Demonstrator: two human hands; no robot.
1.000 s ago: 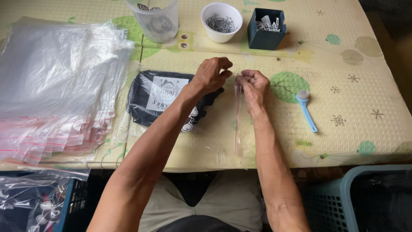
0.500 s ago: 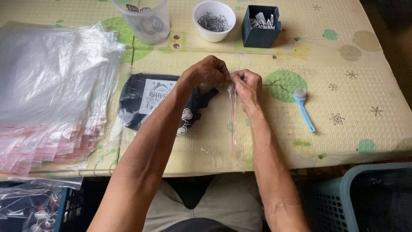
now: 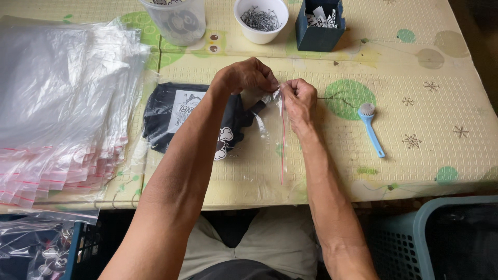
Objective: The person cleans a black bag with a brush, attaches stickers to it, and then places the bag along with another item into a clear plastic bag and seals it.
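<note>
A folded black garment [image 3: 171,114] with a white printed patch lies inside a clear plastic bag [image 3: 262,155] on the table. The bag's open end, edged with a red strip, runs down toward me. My left hand [image 3: 248,77] and my right hand [image 3: 296,98] meet at the bag's far corner, fingers pinched on the plastic edge, almost touching each other. My left forearm crosses over the garment and hides part of it.
A tall stack of clear bags [image 3: 57,103] with red strips fills the table's left. At the back stand a clear tub [image 3: 176,21], a white bowl of metal pins [image 3: 261,19] and a dark blue box [image 3: 319,23]. A blue brush [image 3: 371,129] lies right. A teal basket [image 3: 446,233] stands at the floor's lower right.
Both hands stay pinched at the bag's top corner, shifting only slightly. The head view has tilted a little, so the table items sit higher in view.
</note>
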